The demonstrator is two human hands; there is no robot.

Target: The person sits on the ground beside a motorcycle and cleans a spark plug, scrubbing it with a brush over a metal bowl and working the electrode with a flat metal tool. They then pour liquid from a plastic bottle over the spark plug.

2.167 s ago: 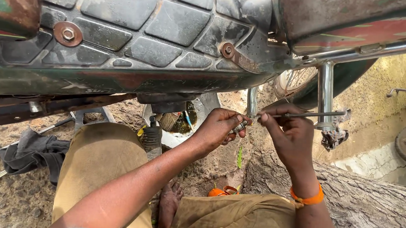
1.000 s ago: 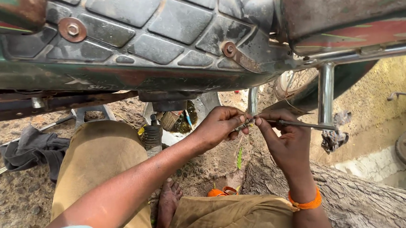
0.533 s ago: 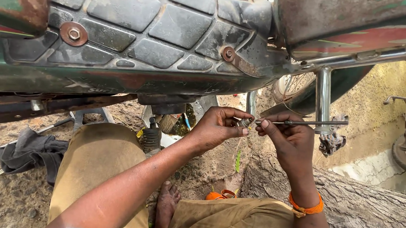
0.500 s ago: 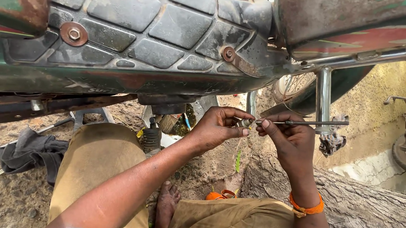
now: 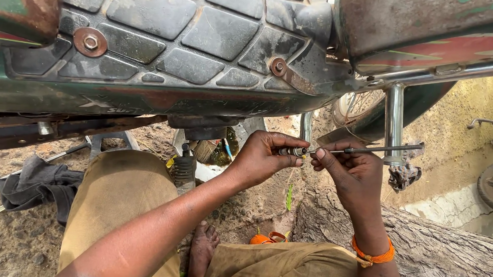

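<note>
Our left hand [image 5: 262, 159] pinches a small metal cylindrical fitting [image 5: 291, 151] between thumb and fingertips, holding it level just under the edge of the dark, ribbed, worn motorcycle seat [image 5: 190, 32]. Our right hand [image 5: 350, 173] is closed on a thin, long metal rod [image 5: 374, 149], its thumb and forefinger gripping the rod's near end right beside the fitting, so the two pieces meet tip to tip between our hands; whether they are already joined we cannot tell. The rod runs out level to the right, and its far end crosses in front of an upright chrome tube [image 5: 394, 119] of the motorcycle frame. A grey, crumpled rag [image 5: 402, 175] hangs just below that end. On our right wrist sits an orange thread band [image 5: 371, 255]. We crouch in brown-khaki trousers [image 5: 117, 199], a bare foot [image 5: 201, 250] on the sandy ground between our knees. To the right lies a rough grey log [image 5: 450, 259], and to the left a dark cloth [image 5: 38, 183] rests on the dirt.
</note>
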